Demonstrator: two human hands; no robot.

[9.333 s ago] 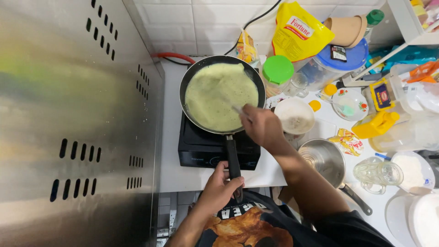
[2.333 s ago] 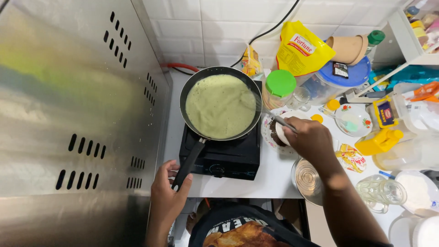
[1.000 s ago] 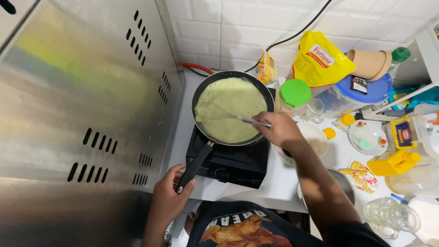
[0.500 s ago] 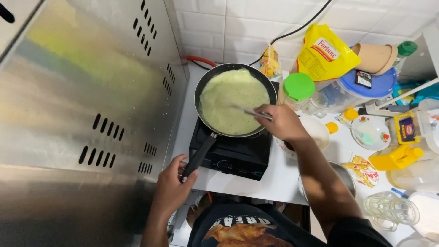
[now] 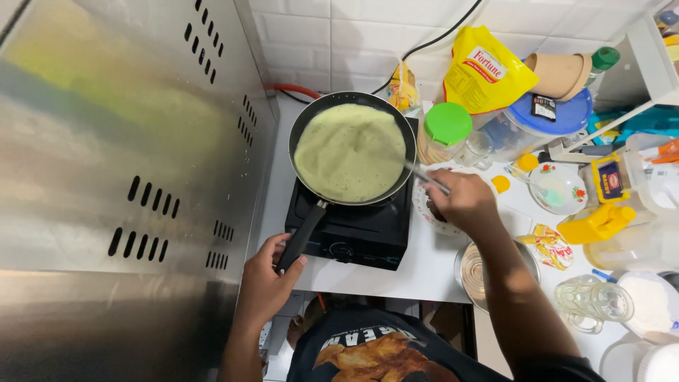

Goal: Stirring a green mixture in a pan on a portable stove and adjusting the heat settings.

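A round black frying pan (image 5: 352, 148) is seated on a black single-burner countertop stove (image 5: 350, 228), which serves here as the landmark, and its floor is almost wholly covered by a thin, pale green round of batter (image 5: 348, 151), spread flat so that it lies evenly over the heat. The pan's long black handle (image 5: 300, 236) is angled off the stove's front left corner, and its end is wrapped firmly by the left hand (image 5: 265, 279), apparently so that the pan is kept steady on the burner. To the right of the stove, the right hand (image 5: 463, 201) is closed around a slim metal utensil (image 5: 424, 175), most likely a spoon; its working end is held at the pan's right rim, just at the edge of the batter, though contact cannot be made out. Just right of the stove, beneath that hand, a small patterned plate (image 5: 433, 210) is set within easy reach. Behind and to the right of the stove a clear jar with a green lid (image 5: 444, 131), a yellow pouch (image 5: 484, 71) and a blue-lidded tub (image 5: 548, 117) are crowded together. To the stove's left a perforated stainless steel panel (image 5: 120, 184) is stood as a wall.
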